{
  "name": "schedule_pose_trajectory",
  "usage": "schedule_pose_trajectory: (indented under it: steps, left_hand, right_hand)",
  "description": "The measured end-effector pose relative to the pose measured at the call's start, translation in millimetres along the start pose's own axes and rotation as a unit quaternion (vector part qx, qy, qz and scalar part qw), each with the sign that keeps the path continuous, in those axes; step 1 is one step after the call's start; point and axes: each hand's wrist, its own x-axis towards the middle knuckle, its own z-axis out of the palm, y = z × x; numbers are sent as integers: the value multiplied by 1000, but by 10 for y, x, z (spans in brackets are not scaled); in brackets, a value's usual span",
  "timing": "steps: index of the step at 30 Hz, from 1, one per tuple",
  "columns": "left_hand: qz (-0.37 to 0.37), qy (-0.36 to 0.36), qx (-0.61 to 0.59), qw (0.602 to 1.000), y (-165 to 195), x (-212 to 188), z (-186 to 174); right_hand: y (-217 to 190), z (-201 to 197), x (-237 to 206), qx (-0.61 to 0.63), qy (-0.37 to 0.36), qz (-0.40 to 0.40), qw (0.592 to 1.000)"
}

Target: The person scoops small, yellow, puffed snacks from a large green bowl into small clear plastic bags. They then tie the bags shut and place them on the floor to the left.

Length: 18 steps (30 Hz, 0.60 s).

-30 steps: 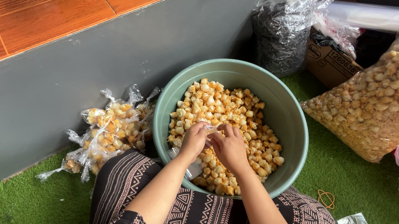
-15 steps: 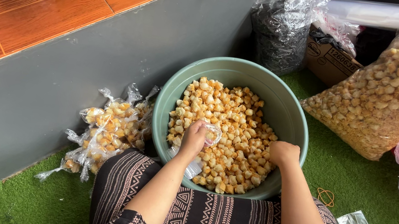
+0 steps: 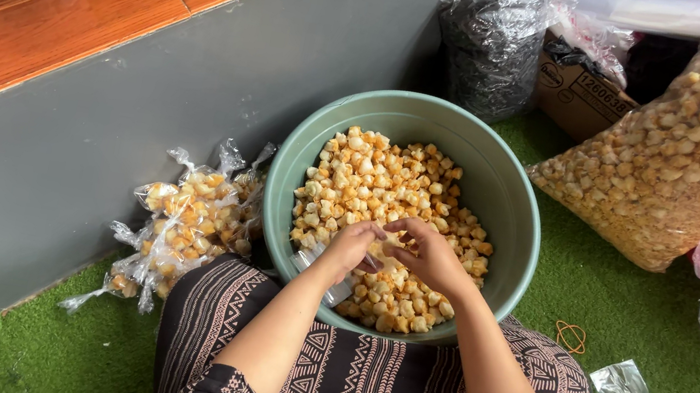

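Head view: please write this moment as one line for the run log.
left hand: holds small clear bag | right hand: at bag mouth | under hands: green basin of yellow puffed snacks | beside basin: filled packets

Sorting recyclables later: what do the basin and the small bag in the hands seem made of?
Basin: likely plastic, matte grey-green, with a smooth moulded rim. Small bag, held by the left hand with the right hand at it: thin clear plastic film, glossy and crinkled.
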Motion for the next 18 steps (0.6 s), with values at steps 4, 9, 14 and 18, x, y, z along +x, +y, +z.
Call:
schedule_pose_trajectory:
  steps: [4,9,14,18]
  left_hand:
    - [19,27,-22,999,8,24,-31]
    - [44,58,-10,997,16,43,-21]
    - [68,51,-25,996,28,14,-24]
    - [63,63,-10,996,67,-18,-10]
  right_hand:
    - [144,-135,-35,-184,-3,74,980]
    - [396,-205,-157,-404,-203,233,861]
    - [556,-62,-130,-433,-265,258,822]
    - [565,-97,-77,-430,-269,233,830]
